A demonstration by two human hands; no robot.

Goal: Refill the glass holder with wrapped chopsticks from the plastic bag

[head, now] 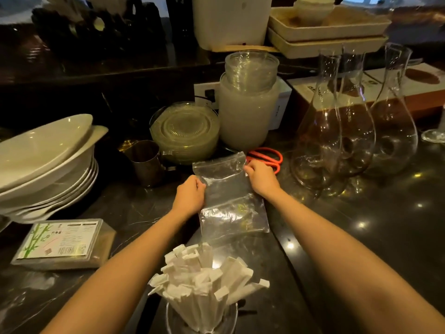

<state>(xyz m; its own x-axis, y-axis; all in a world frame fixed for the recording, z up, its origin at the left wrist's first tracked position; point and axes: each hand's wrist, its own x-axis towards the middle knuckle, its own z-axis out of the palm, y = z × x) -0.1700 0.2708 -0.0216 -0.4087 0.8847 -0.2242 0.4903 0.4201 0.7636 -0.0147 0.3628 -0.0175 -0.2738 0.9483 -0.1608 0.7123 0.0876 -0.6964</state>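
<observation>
A clear plastic bag [228, 198] lies flat on the dark counter and looks flattened, with no chopsticks visible inside. My left hand [190, 195] pinches its left edge. My right hand [260, 177] grips its upper right edge. Close to me at the bottom stands the glass holder [226, 319], packed with several white paper-wrapped chopsticks [204, 278] that fan out above its rim.
Red-handled scissors [267, 156] lie just behind my right hand. Glass decanters [337, 131] stand to the right. Stacked clear plates [186, 131], a frosted lid stack [248, 109] and a metal cup [145, 162] sit behind. White bowls [45, 160] and a labelled box [62, 244] are left.
</observation>
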